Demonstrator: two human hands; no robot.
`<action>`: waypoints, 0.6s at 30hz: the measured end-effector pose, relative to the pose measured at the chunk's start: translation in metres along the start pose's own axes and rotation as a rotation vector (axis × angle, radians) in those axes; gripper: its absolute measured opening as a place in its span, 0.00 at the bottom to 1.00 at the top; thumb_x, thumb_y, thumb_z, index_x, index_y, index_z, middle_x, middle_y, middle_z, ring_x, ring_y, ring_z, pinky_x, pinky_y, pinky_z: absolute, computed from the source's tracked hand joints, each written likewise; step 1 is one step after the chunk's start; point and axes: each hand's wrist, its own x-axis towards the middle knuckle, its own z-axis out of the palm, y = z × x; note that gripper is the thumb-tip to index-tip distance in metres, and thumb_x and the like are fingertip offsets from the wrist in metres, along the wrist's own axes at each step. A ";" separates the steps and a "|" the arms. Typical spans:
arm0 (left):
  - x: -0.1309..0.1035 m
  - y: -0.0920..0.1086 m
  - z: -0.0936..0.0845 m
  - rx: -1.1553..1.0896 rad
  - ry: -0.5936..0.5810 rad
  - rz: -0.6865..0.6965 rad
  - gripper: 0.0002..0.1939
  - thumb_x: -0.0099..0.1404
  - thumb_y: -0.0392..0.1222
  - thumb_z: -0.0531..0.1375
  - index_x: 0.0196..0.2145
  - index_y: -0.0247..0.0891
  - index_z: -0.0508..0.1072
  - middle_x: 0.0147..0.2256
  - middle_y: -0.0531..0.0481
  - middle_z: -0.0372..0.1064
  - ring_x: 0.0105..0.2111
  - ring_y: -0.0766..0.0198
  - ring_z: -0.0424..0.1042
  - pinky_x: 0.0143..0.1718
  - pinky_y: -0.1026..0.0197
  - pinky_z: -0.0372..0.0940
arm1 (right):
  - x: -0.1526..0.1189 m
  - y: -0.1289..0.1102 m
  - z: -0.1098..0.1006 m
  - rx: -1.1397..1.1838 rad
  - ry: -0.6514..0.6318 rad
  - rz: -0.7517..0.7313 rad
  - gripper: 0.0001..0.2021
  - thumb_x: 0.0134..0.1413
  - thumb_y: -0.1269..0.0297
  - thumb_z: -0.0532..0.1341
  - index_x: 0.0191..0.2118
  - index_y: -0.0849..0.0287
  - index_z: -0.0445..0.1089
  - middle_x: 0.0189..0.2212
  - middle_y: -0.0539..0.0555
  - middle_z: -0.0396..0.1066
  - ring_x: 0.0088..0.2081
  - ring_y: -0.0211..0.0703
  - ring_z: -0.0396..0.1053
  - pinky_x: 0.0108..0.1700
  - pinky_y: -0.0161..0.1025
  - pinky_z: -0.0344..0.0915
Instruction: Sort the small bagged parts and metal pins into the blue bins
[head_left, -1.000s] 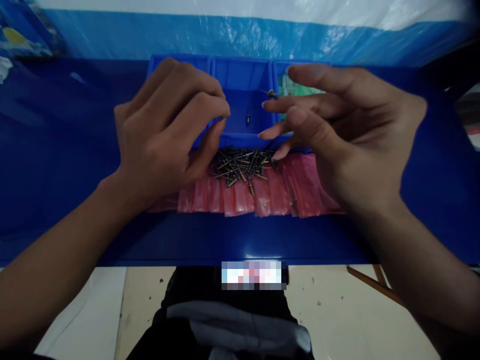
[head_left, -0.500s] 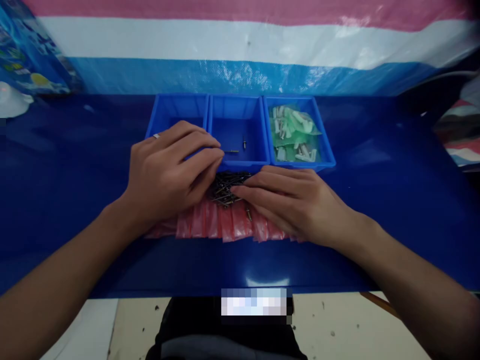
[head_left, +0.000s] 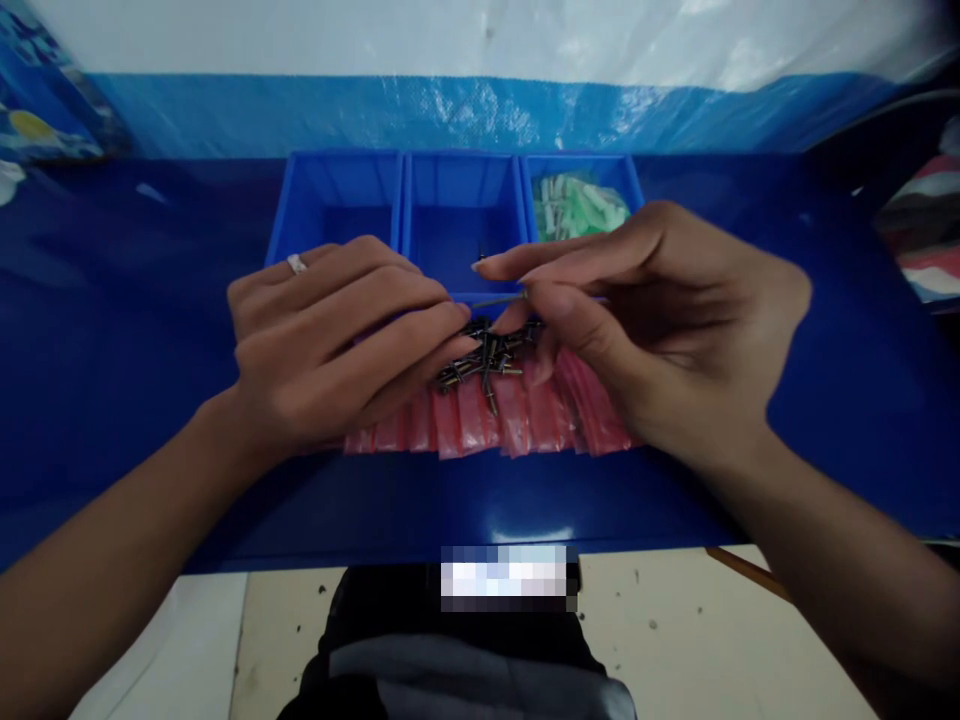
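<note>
Above the pile, a thin metal rivet [head_left: 496, 301] lies level between my two hands. My left hand [head_left: 341, 345], with a ring on one finger, has its thumb and fingertips closed at the rivet's left end. The thumb and forefinger of my right hand [head_left: 667, 320] pinch its right end, and the other fingers are partly curled. Below them is a heap of dark rivets [head_left: 487, 365], partly covered by my fingers. It rests on a row of red plastic bags [head_left: 472, 425].
Behind my hands stand three blue bins: a left bin [head_left: 289, 190], a middle bin [head_left: 461, 175] with a small rivet [head_left: 481, 250] inside, and a right bin [head_left: 637, 180] holding green-tinted bags of white parts [head_left: 581, 205]. The blue table's front edge [head_left: 375, 560] is near me.
My right hand has lifted from the heap and turned, now pinching the rivet's right end. My left hand has shifted slightly. The whole view has tilted downward.
</note>
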 end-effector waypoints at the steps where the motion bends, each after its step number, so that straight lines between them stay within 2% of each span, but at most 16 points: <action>1: 0.000 0.001 0.000 -0.001 -0.001 0.019 0.12 0.74 0.40 0.67 0.53 0.43 0.76 0.44 0.54 0.81 0.43 0.55 0.84 0.41 0.52 0.80 | -0.001 -0.001 0.001 0.081 0.022 0.021 0.08 0.65 0.74 0.67 0.39 0.52 0.76 0.41 0.51 0.84 0.41 0.48 0.85 0.38 0.45 0.83; 3: 0.000 0.000 0.001 0.002 -0.002 0.039 0.10 0.74 0.40 0.67 0.51 0.42 0.76 0.43 0.53 0.81 0.42 0.55 0.84 0.38 0.52 0.79 | -0.001 -0.002 0.001 0.135 0.027 0.078 0.08 0.67 0.73 0.66 0.39 0.50 0.74 0.43 0.50 0.85 0.36 0.47 0.84 0.34 0.46 0.82; 6: 0.000 -0.002 0.002 -0.002 0.022 0.043 0.07 0.74 0.39 0.67 0.49 0.40 0.77 0.42 0.52 0.80 0.40 0.54 0.84 0.36 0.52 0.78 | 0.000 -0.004 -0.005 -0.027 -0.115 0.114 0.05 0.70 0.61 0.67 0.48 0.45 0.74 0.48 0.51 0.84 0.44 0.52 0.84 0.42 0.52 0.84; 9: 0.000 -0.002 0.003 -0.010 0.045 0.039 0.09 0.75 0.40 0.66 0.52 0.39 0.76 0.42 0.51 0.81 0.40 0.54 0.84 0.36 0.53 0.77 | 0.002 -0.006 -0.007 -0.247 -0.327 0.053 0.24 0.58 0.47 0.75 0.58 0.40 0.74 0.53 0.53 0.83 0.55 0.62 0.81 0.46 0.58 0.83; 11: 0.000 0.000 0.003 -0.009 0.042 0.017 0.15 0.76 0.43 0.65 0.57 0.39 0.74 0.43 0.50 0.81 0.41 0.55 0.84 0.37 0.53 0.78 | 0.003 -0.006 -0.005 -0.300 -0.372 0.024 0.30 0.53 0.43 0.78 0.60 0.39 0.74 0.53 0.54 0.82 0.58 0.65 0.79 0.48 0.60 0.83; 14: 0.001 0.005 0.004 -0.045 0.001 -0.003 0.20 0.77 0.45 0.66 0.61 0.37 0.71 0.44 0.48 0.81 0.42 0.57 0.85 0.38 0.55 0.79 | 0.001 -0.006 -0.002 -0.299 -0.363 0.033 0.31 0.52 0.43 0.78 0.60 0.39 0.75 0.52 0.54 0.83 0.58 0.66 0.79 0.48 0.61 0.83; 16: 0.000 0.008 0.005 -0.049 0.003 0.005 0.15 0.78 0.46 0.65 0.57 0.39 0.72 0.43 0.51 0.81 0.40 0.59 0.85 0.38 0.55 0.79 | -0.001 -0.007 -0.002 -0.280 -0.344 0.056 0.28 0.53 0.45 0.78 0.59 0.40 0.77 0.49 0.54 0.83 0.56 0.65 0.80 0.47 0.60 0.84; 18: -0.001 0.009 0.005 -0.016 0.031 0.017 0.10 0.78 0.45 0.64 0.53 0.43 0.73 0.42 0.54 0.81 0.38 0.60 0.85 0.37 0.55 0.80 | -0.002 -0.007 -0.002 -0.229 -0.272 0.077 0.18 0.58 0.53 0.76 0.54 0.42 0.79 0.44 0.53 0.84 0.50 0.60 0.83 0.44 0.56 0.84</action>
